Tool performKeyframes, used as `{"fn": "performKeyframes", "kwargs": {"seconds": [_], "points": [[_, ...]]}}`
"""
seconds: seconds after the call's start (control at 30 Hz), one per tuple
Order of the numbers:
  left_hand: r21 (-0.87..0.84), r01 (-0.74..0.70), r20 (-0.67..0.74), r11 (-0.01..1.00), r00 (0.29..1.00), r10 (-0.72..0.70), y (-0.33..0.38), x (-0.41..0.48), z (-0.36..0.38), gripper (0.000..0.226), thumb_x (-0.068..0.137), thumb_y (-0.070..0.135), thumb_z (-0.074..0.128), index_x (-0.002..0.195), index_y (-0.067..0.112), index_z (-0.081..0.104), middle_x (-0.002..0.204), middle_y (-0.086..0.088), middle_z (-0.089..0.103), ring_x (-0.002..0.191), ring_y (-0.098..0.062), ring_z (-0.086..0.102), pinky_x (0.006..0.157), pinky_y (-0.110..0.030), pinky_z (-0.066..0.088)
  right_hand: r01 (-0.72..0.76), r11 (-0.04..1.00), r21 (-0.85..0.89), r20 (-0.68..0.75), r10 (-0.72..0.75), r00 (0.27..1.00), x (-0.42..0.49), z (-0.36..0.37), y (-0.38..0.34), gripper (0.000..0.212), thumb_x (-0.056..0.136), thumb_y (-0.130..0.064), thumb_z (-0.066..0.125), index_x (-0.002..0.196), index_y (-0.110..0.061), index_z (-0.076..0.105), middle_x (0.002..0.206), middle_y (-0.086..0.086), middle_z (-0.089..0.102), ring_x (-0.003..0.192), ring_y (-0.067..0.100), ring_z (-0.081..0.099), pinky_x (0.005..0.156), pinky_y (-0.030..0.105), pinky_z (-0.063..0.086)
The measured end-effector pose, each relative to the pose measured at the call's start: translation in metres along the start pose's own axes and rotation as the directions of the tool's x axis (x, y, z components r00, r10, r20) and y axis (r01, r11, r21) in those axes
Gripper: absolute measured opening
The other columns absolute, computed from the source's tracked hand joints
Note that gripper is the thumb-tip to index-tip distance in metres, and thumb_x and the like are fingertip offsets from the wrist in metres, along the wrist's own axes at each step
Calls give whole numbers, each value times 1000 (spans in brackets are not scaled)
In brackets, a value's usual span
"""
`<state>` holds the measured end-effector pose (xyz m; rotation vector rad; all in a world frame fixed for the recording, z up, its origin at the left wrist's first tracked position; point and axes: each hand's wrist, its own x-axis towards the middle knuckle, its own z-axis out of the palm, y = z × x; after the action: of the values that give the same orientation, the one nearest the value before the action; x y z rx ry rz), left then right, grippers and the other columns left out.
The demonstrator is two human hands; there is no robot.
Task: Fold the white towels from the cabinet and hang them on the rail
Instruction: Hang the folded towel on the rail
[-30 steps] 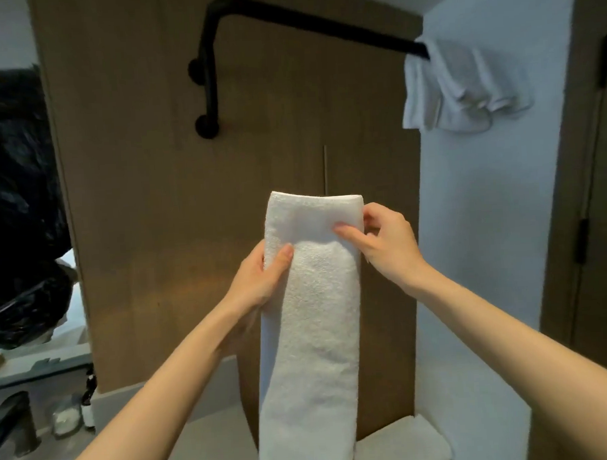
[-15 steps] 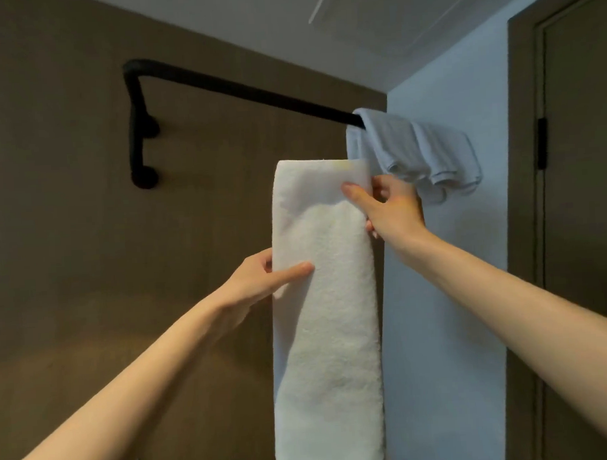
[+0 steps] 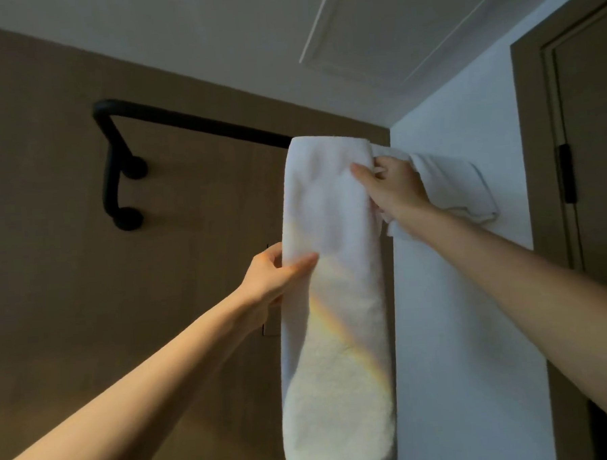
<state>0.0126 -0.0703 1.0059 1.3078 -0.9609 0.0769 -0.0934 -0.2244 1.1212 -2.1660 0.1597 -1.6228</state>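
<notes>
Pinching the left edge of the folded towel (image 3: 334,316), the left hand (image 3: 271,279) lays its thumb across the front of the cloth and tucks its other fingers behind it, so the grip is closed on the fabric. Up and to the right of it, the right hand (image 3: 393,190) grips the towel's right edge close to the top, thumb pressed on the front and the remaining fingers curled round the side.

Between the two hands the towel hangs as one long, narrow white strip, running well below the left fingers and out of the bottom of the view. Its top fold sits just above the right thumb, level with the black rail (image 3: 191,121) and covering that part of the bar; I cannot tell whether the cloth rests on it.

Just beyond the right knuckles a second towel (image 3: 458,183) is draped on the rail in a loose bunch, touching the white wall (image 3: 458,327). To the left of the left hand the rail bends down to two round mounts on a wooden panel (image 3: 69,277). Far right of the right forearm stands a brown door (image 3: 593,144), and above everything is the pale ceiling (image 3: 214,30).
</notes>
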Motion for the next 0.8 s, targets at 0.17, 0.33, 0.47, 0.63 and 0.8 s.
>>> {"fn": "performKeyframes", "kwargs": {"seconds": [0.17,0.33,0.47,0.63,0.8], "points": [[-119,-102,-53,988,994,97,19,44,-8,25,85,19,72,104,5,65,82,-7,69,57,-10,66,47,-20,51,40,994,104,84,-49,995,-8,29,17,78,94,-45,55,152,-35,3,148,5,42,127,28,49,104,44,42],[-240,-112,-56,964,993,102,50,92,-25,38,84,21,73,116,4,63,108,-16,70,91,-29,70,69,-33,61,251,923,291,104,-292,951,-16,50,22,80,95,-24,59,146,-43,1,155,-6,23,134,16,39,97,23,44],[-202,-201,-119,958,976,180,80,130,-29,38,85,21,73,116,2,63,109,-14,69,90,-26,69,71,-31,60,277,942,189,-60,-270,961,19,52,1,62,98,-16,53,151,-27,22,147,-5,41,127,14,47,88,13,37],[64,-352,-228,934,906,357,121,177,-31,39,86,32,70,114,5,64,106,-7,67,85,-19,66,67,-24,55,274,946,175,-193,-240,951,73,54,-24,57,97,-12,51,150,-22,33,152,-4,40,135,13,40,84,-3,25],[491,-389,-241,780,800,550,141,214,-36,50,87,53,60,119,14,60,119,-7,64,110,-25,60,83,-24,46,266,938,224,-279,-200,939,109,64,-29,47,94,-7,53,140,-16,48,143,1,50,130,16,46,82,0,28]]}}
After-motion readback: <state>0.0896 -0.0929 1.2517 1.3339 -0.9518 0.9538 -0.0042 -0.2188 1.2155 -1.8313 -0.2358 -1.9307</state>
